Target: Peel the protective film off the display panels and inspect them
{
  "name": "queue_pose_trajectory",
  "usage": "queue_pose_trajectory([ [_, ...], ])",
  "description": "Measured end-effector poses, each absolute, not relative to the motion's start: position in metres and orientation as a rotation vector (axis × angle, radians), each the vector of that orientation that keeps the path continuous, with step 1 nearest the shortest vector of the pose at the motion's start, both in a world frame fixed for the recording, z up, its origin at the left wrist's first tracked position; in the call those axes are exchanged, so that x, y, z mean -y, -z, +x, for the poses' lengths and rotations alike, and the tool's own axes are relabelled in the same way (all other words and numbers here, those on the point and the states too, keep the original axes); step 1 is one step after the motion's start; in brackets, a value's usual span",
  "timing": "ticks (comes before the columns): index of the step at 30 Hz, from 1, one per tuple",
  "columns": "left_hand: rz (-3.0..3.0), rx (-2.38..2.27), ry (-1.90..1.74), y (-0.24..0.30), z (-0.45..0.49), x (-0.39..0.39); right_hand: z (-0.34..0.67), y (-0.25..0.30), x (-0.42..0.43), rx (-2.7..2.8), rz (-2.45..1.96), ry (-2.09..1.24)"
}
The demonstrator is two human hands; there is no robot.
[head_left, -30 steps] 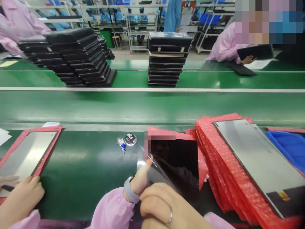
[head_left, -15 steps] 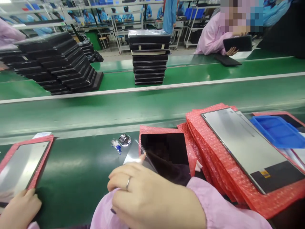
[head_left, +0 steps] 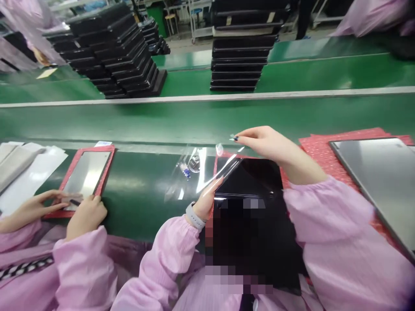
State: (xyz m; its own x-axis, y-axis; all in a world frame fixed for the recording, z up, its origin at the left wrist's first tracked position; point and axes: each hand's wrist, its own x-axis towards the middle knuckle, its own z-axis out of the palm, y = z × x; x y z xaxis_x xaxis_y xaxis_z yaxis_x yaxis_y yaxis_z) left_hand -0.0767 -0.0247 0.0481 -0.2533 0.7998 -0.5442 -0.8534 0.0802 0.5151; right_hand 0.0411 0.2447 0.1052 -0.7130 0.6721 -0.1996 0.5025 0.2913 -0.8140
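A glossy black screen panel (head_left: 259,242) is in front of me, its lower end close to my body. My left hand (head_left: 207,198), with a pale wristband, grips the panel's left edge, thumb on the front. A clear plastic film (head_left: 202,168) stands away from the panel's upper left and spreads over the bench; whether it is still attached is unclear. Above the panel's top edge, my right hand (head_left: 269,144) pinches a small clear piece at the fingertips. A small clear tab (head_left: 219,149) shows between the hands. Red bubble wrap (head_left: 222,156) peeks out beneath the panel.
On the right, a grey-backed panel (head_left: 372,172) lies on stacked red bubble wrap (head_left: 314,149). A co-worker's hands (head_left: 87,214) handle another panel (head_left: 86,172) at left. Small blue bits (head_left: 186,172) lie under the film. Black stacks (head_left: 119,56) (head_left: 240,60) stand on the far green belt.
My right hand has moved from the panel's left edge to above its top, fingertips pinched. The clear film now stands farther off the panel. My view has tilted down, and the panel sits closer to me.
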Motion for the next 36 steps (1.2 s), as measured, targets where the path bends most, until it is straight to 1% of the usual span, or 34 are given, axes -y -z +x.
queue_pose_trajectory([
  [1,-0.100,-0.925,-1.572,-0.045,-0.057,-0.005,0.050,-0.100,-0.244,2.402,-1.040,-1.320],
  [2,-0.129,-0.906,-1.579,-0.042,-0.042,-0.029,0.058,-0.095,-0.239,2.421,-1.015,-1.177],
  [3,-0.158,-0.885,-1.590,-0.039,-0.032,-0.047,0.066,-0.090,-0.231,2.303,-0.944,-1.189],
  [6,-0.194,-0.732,-1.577,-0.032,-0.026,-0.061,0.081,-0.078,-0.188,1.986,-0.818,-1.439],
  [10,-0.105,-0.523,-1.534,-0.033,-0.034,-0.047,0.099,-0.067,-0.138,1.794,-0.947,-1.639],
  [17,-0.102,-0.469,-1.572,-0.030,-0.032,-0.052,0.155,-0.057,-0.146,1.452,-1.186,-1.793],
  [21,-0.203,-0.573,-1.586,-0.031,-0.032,-0.052,0.161,-0.061,-0.141,1.238,-1.128,-1.989],
  [24,-0.169,-0.540,-1.571,-0.031,-0.032,-0.051,0.155,-0.070,-0.134,1.090,-1.028,-2.085],
  [28,-0.136,-0.512,-1.548,-0.025,-0.034,-0.049,0.154,-0.078,-0.128,1.026,-0.944,-2.245],
  [30,-0.133,-0.535,-1.556,-0.021,-0.038,-0.048,0.157,-0.077,-0.127,0.992,-0.923,-2.265],
  [34,-0.170,-0.878,-1.745,-0.016,-0.043,-0.044,0.155,-0.069,-0.128,0.893,-0.969,-2.237],
  [36,-0.175,-0.935,-1.757,-0.013,-0.031,-0.048,0.151,-0.064,-0.130,0.844,-1.036,-2.246],
])
